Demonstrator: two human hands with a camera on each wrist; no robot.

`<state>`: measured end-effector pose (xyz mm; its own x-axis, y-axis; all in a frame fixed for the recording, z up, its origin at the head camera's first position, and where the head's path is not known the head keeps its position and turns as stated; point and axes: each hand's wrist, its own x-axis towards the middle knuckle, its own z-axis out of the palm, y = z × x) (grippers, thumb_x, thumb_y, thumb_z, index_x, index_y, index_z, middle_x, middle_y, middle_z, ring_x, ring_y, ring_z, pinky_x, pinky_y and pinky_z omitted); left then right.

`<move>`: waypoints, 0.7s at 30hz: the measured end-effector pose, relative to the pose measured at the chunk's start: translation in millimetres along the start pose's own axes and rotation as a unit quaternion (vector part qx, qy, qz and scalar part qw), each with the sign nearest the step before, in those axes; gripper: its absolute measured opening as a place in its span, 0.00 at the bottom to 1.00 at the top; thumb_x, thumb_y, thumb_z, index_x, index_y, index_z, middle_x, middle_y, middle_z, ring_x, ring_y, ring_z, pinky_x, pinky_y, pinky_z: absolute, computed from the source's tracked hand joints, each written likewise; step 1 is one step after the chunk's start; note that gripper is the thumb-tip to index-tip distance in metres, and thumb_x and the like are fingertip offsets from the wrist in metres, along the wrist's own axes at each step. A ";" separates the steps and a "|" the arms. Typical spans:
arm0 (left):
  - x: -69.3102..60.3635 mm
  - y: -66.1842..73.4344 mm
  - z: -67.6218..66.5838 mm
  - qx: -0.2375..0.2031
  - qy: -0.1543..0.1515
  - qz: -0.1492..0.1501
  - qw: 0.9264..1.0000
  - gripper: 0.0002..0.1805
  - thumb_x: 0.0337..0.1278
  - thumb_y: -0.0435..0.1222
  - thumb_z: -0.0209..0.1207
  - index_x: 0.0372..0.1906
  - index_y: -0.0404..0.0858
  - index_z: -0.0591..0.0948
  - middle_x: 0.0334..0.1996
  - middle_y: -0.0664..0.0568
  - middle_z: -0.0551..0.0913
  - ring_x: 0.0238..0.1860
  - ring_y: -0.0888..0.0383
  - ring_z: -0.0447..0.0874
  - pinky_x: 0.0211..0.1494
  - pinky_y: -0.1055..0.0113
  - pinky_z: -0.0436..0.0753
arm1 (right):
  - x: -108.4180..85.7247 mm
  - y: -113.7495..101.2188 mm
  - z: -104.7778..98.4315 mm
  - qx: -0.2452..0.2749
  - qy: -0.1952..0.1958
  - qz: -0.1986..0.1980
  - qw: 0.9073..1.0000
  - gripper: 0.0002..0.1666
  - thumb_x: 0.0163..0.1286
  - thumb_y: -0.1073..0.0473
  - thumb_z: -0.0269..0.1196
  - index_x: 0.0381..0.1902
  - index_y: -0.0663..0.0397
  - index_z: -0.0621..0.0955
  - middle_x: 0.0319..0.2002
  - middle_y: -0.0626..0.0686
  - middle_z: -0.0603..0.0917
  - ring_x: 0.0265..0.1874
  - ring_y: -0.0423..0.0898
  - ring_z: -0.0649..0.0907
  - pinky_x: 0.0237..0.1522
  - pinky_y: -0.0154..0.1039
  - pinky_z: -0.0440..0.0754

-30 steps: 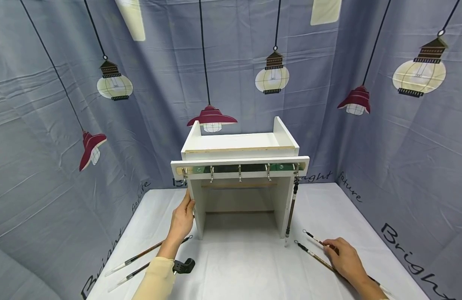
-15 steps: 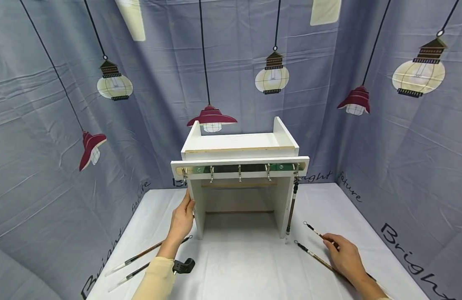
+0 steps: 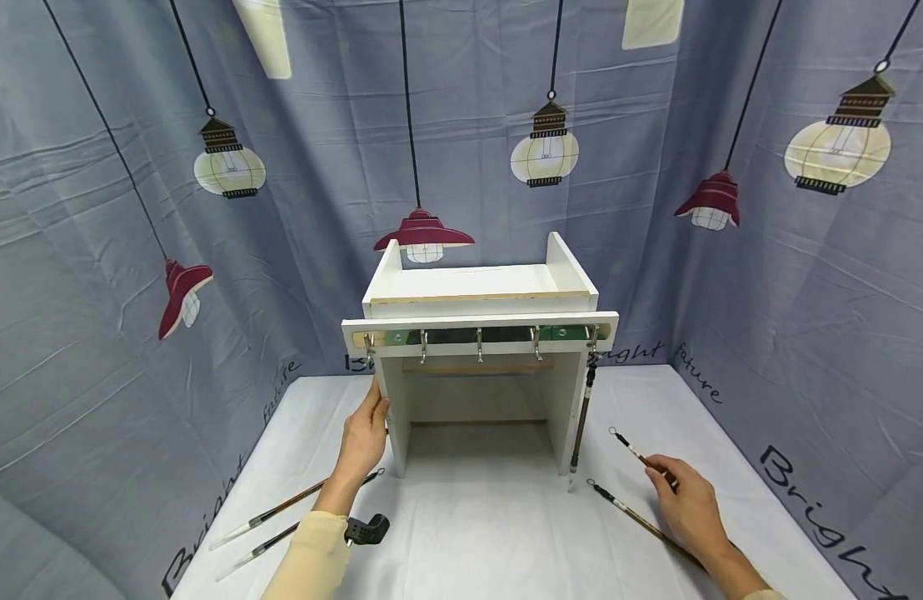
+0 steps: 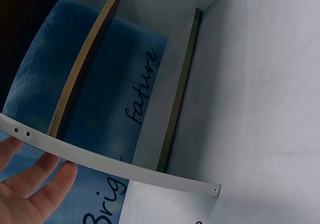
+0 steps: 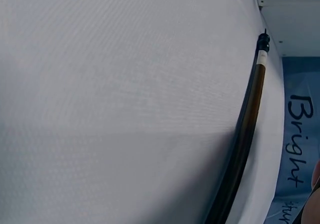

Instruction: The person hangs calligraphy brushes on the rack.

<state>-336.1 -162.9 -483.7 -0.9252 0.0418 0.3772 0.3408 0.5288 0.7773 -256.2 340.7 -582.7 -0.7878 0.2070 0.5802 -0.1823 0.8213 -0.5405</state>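
Observation:
In the head view a white wooden shelf unit [image 3: 480, 283] carries a front rail with several metal hooks [image 3: 480, 344]. My left hand [image 3: 362, 437] presses straight fingers against the outside of its left side panel; the left wrist view shows the fingertips [image 4: 62, 179] at the panel's edge. A dark brush [image 3: 584, 412] hangs from the rightmost hook. At the right my right hand [image 3: 682, 500] pinches a thin brush [image 3: 630, 447] by its handle, the looped end pointing toward the shelf. Another brush [image 3: 634, 517] lies on the table beside it; its near end is hidden by the right arm.
Two brushes [image 3: 281, 506] [image 3: 262, 548] lie on the white table [image 3: 476, 542] at the left, partly behind the left arm. A black wrist device [image 3: 367, 532] shows at the left sleeve. Blue-grey curtains [image 3: 476, 108] with printed lamps surround the table.
My right hand has moved slightly up and forward with the thin brush, whose looped end is now farther from the table's front. The left hand stays at the side panel.

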 end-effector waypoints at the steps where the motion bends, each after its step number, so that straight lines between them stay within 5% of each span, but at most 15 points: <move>1: -0.2 0.0 -0.1 0.000 0.000 0.001 1.000 0.31 0.85 0.49 0.41 0.84 0.54 0.53 0.79 0.46 0.64 0.70 0.38 0.75 0.59 0.43 0.85 | 0.4 -1.0 -0.3 0.003 0.003 0.001 1.000 0.11 0.66 0.68 0.71 0.45 0.54 0.87 0.33 0.48 0.84 0.28 0.28 0.72 0.27 0.22 0.68; 21: 0.0 -1.9 1.2 0.003 0.002 -0.001 1.000 0.31 0.85 0.49 0.41 0.84 0.52 0.53 0.78 0.44 0.65 0.67 0.38 0.77 0.57 0.44 0.86 | 4.1 -17.6 -3.6 0.053 0.063 -0.018 0.996 0.13 0.63 0.73 0.71 0.45 0.58 0.87 0.34 0.51 0.86 0.29 0.25 0.73 0.30 0.18 0.70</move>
<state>-336.9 -162.9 -485.8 -0.9257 0.0376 0.3765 0.3369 0.5348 0.7749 -254.2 329.0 -568.6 -0.7004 0.2493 0.6687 -0.2757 0.7698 -0.5757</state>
